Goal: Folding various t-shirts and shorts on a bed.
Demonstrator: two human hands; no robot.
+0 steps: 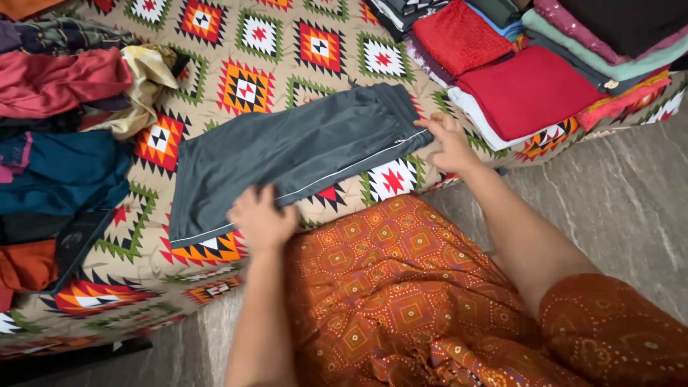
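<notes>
Spread over a bed, a patterned blanket (258,72) of red, orange and green diamonds is serving as the working surface, with grey stone floor (616,201) showing at four o'clock. Lying flat across the middle of it is a grey garment (294,154) with a thin white side stripe, folded into a long band running from eight o'clock up to two o'clock, so both ends are within reach of the person.

The left hand (261,218) is pressing down on the near edge at seven o'clock, fingers spread and flat, its grip apart, seemingly pinning the cloth so it lies smooth. The right hand (451,143) is touching the waistband end at three o'clock, fingers loosely open on the corner, not clamped around it.

Loose, unfolded clothes (64,107) are lying heaped at nine o'clock, while folded stacks (530,86) of red and green cloth are sitting at one o'clock, well apart from the heap.
</notes>
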